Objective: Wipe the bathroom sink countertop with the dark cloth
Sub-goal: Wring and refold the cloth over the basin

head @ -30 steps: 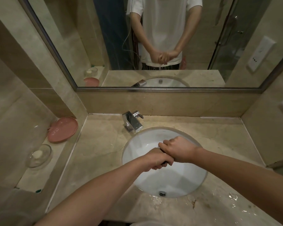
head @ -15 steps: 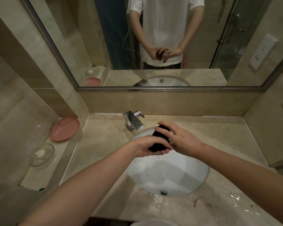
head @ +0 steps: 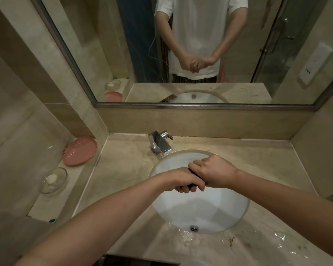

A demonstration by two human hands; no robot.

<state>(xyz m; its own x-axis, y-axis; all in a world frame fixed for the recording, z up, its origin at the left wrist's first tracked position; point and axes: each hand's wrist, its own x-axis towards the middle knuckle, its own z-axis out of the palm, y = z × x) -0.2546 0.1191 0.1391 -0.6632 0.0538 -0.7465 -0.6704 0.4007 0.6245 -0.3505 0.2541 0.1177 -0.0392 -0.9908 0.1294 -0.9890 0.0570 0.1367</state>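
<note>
Here both hands [head: 195, 178] grip dark cloth [head: 192, 186] over sink [head: 200, 215]; no legible writing.

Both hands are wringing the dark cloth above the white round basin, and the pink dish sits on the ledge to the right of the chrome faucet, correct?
Not quite. The head view shows the pink dish on the ledge to the left of the chrome faucet, not the right. The rest holds: the left hand and right hand both grip the dark cloth above the white round basin.
</note>
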